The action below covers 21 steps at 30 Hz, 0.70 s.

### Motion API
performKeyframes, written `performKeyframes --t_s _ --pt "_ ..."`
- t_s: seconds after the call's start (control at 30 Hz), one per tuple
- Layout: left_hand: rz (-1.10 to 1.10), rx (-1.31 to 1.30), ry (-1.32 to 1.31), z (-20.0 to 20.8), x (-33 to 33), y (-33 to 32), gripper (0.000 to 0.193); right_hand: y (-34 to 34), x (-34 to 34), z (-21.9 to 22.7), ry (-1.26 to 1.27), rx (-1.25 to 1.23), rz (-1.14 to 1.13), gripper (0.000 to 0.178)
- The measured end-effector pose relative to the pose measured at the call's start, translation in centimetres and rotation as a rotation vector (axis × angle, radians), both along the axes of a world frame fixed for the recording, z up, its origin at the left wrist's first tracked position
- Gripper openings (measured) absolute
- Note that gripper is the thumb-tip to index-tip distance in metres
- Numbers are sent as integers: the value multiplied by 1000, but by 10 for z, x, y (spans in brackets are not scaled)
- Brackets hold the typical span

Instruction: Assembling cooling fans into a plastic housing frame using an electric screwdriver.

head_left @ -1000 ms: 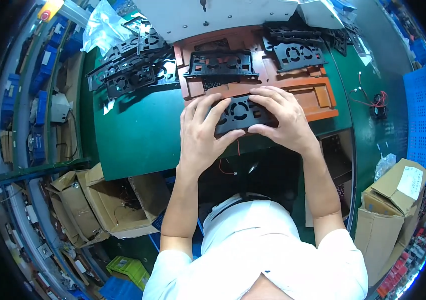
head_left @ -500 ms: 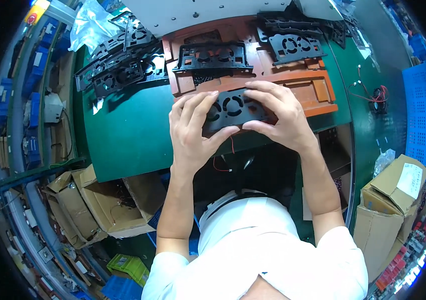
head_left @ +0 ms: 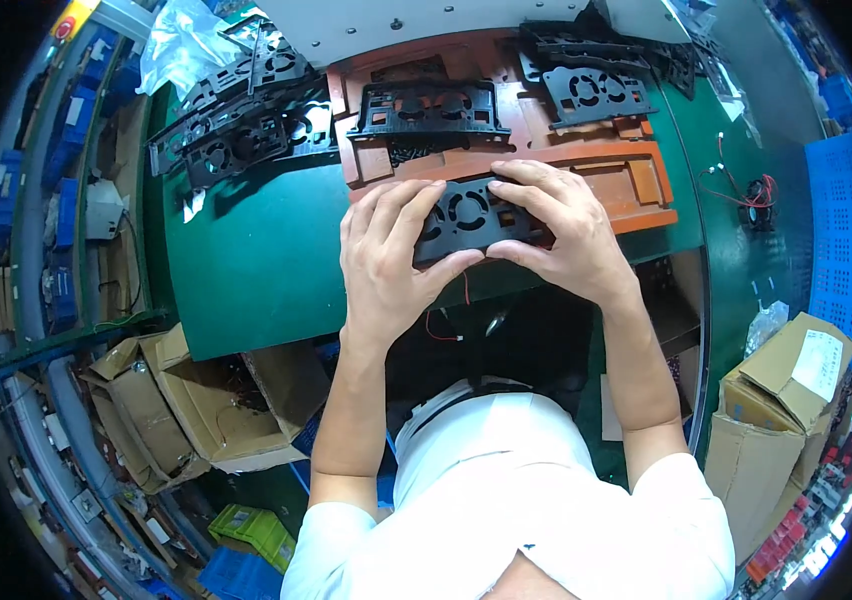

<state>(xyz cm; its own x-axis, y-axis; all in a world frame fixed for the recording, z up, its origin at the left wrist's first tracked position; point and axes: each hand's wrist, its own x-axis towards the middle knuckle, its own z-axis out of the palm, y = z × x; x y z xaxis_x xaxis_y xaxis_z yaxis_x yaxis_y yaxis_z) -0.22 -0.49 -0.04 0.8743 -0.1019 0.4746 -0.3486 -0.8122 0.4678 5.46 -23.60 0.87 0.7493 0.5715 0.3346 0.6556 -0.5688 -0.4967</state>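
Note:
Between my two hands is a black plastic fan bracket (head_left: 468,222) with round slotted cutouts, held over the near edge of the green table. My left hand (head_left: 386,245) grips its left end, fingers on the far edge and thumb on the near one. At the right end, my right hand (head_left: 566,228) holds it the same way, the thumbs almost meeting. A thin red wire (head_left: 444,334) with a small white plug hangs below. Beyond my hands, another black bracket (head_left: 429,110) rests on an orange fixture (head_left: 536,150).
Stacked black brackets (head_left: 236,130) lie at the table's far left, more brackets (head_left: 596,95) at the far right. A small fan with wires (head_left: 758,205) sits on the right. Open cardboard boxes (head_left: 226,415) stand below left, another carton (head_left: 761,440) at right. A grey panel (head_left: 416,25) crosses the back.
Both hands keep their hold on the bracket. It has shifted very slightly to the right in the picture; little else differs.

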Motion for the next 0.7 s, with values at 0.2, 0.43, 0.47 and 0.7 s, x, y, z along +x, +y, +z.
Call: performKeyframes --t_s 0.2,0.43,0.47,0.7 --pt "-41 54 -31 7 -1 7 47 4 1 12 8 -15 30 62" --pt "-30 8 -14 7 -10 8 44 34 61 129 145 369 13 40" --pt "-24 17 -26 5 -11 9 44 52 73 148 70 386 -19 41" --pt "-35 29 0 7 -7 2 44 134 193 189 -601 714 -126 17"
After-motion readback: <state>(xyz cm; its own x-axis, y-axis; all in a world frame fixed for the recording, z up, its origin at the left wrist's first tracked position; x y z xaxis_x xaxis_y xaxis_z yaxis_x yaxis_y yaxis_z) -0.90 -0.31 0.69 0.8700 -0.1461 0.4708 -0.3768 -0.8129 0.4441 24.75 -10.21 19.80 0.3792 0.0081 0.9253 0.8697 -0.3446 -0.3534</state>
